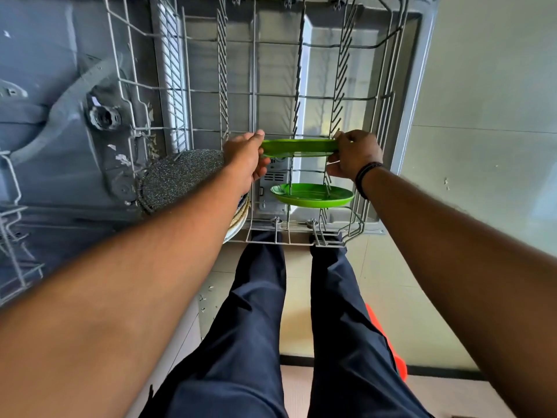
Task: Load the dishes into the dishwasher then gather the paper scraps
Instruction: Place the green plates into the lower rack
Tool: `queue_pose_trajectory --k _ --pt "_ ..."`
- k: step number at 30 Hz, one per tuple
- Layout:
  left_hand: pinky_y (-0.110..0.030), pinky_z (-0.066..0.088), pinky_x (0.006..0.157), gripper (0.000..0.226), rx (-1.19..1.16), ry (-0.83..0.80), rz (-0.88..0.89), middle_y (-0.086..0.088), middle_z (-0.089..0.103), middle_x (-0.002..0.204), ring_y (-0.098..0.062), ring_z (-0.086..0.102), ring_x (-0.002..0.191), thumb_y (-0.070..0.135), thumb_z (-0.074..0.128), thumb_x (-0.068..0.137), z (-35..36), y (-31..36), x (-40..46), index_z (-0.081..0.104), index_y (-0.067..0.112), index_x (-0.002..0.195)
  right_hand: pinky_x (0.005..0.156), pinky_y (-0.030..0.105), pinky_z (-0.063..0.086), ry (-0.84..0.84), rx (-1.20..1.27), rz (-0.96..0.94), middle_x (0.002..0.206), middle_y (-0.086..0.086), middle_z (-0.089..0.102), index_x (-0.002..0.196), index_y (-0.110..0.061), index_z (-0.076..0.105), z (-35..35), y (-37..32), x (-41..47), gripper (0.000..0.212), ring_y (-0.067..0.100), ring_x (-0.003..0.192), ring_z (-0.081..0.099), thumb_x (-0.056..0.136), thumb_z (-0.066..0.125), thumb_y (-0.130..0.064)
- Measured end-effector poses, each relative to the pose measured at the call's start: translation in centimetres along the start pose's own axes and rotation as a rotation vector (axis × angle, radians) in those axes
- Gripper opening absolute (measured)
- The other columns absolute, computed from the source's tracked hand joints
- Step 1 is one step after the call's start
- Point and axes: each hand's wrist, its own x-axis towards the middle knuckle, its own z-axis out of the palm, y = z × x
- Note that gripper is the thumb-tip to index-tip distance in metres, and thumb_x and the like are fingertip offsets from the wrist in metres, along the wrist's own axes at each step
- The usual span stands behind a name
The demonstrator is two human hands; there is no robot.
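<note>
Together, the left hand (245, 156) and right hand (352, 155) grip a green plate (298, 147) by opposite edges. It is over the rack (301, 98).

Pale glossy floor tiles (470, 164) run off to the right, and there's a bright orange plastic thing (388, 342) poking out behind dark navy trousers (259, 312). Black beaded wristband (366, 176) too.

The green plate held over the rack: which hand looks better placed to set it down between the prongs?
Probably the right hand. It grips the green plate right by the prong rows of the rack; the left hand holds the far edge, beside the stacked dishes.
</note>
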Motion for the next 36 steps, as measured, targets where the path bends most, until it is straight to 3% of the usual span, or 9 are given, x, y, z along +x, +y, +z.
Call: queue_pose_trajectory --k 1,4,10,13,16,23,28,33,36 --pt "-0.020 0.045 0.048 0.010 0.014 -0.008 0.035 0.005 0.056 0.075 -0.008 0.057 0.054 0.035 0.064 0.100 0.1 0.0 -0.1 0.064 0.025 0.099 0.058 0.040 0.063 0.009 0.001 0.030 0.091 0.014 0.071 0.089 -0.017 0.063 0.0 0.0 0.5 0.019 0.028 0.066 0.069 0.102 0.056 -0.029" --pt "-0.021 0.047 0.046 0.037 0.061 -0.049 0.088 0.004 0.061 0.082 -0.008 0.060 0.059 0.039 0.070 0.095 0.7 0.2 -0.3 0.062 0.021 0.125 0.064 0.052 0.062 0.058 0.051 0.105 0.110 0.017 0.069 0.085 -0.018 0.063 -0.2 0.1 2.0 0.014 0.038 0.088 0.072 0.099 0.058 -0.020" --pt "-0.020 0.047 0.044 0.056 0.054 -0.029 0.112 0.002 0.063 0.088 -0.008 0.059 0.059 0.041 0.068 0.096 1.4 0.1 -0.7 0.048 0.022 0.145 0.052 0.047 0.061 0.114 -0.023 0.067 0.112 0.020 0.067 0.079 -0.023 0.059 -0.1 0.4 1.8 0.024 0.036 0.071 0.072 0.100 0.048 -0.018" --pt "-0.019 0.046 0.042 0.057 0.073 -0.009 0.128 0.002 0.064 0.085 -0.009 0.059 0.057 0.041 0.067 0.096 1.4 -0.3 -1.1 0.046 0.024 0.146 0.052 0.041 0.061 0.075 -0.035 -0.003 0.107 0.017 0.069 0.100 -0.026 0.063 -0.1 1.2 0.7 0.015 0.029 0.066 0.069 0.102 0.049 -0.023" --pt "-0.020 0.046 0.041 0.058 0.074 0.012 0.146 0.001 0.065 0.085 -0.009 0.058 0.055 0.039 0.068 0.096 1.0 -0.6 -1.5 0.044 0.025 0.146 0.049 0.034 0.059 0.033 0.043 -0.042 0.099 0.017 0.070 0.131 -0.024 0.056 -0.5 2.2 -0.4 0.030 0.027 0.060 0.063 0.102 0.053 -0.020" --pt "-0.022 0.041 0.039 0.054 0.055 0.027 0.182 -0.002 0.065 0.084 -0.012 0.058 0.055 0.032 0.069 0.097 -0.6 -0.1 -3.9 0.045 0.022 0.144 0.047 0.028 0.054 0.006 0.061 -0.079 0.089 0.016 0.070 0.139 -0.023 0.050 -1.9 2.4 -3.2 0.042 0.027 0.058 0.062 0.099 0.057 -0.016" --pt "-0.024 0.045 0.041 0.055 0.134 -0.067 0.190 -0.008 0.071 0.102 -0.012 0.063 0.059 0.031 0.071 0.095 -1.9 -0.2 -9.4 0.047 0.025 0.144 0.050 0.031 0.053 -0.042 0.078 -0.126 0.084 0.014 0.067 0.131 -0.024 0.055 -3.4 -0.6 -8.3 0.034 0.028 0.060 0.060 0.098 0.058 -0.014" --pt "-0.025 0.042 0.041 0.057 0.134 -0.176 0.192 -0.004 0.067 0.082 -0.012 0.058 0.051 0.026 0.072 0.094 -5.2 0.2 -17.0 0.046 0.024 0.145 0.055 0.033 0.053 -0.105 0.032 -0.187 0.084 0.015 0.070 0.099 -0.021 0.064 -5.2 -4.4 -16.7 0.004 0.029 0.058 0.064 0.097 0.061 -0.019" --pt "-0.023 0.041 0.041 0.054 0.123 -0.204 0.198 -0.003 0.068 0.082 -0.013 0.058 0.051 0.025 0.073 0.093 -8.7 1.0 -22.2 0.049 0.021 0.142 0.053 0.031 0.051 -0.152 -0.035 -0.249 0.083 0.012 0.072 0.090 -0.023 0.065 -6.3 -6.0 -22.9 0.008 0.026 0.054 0.064 0.097 0.060 -0.023"
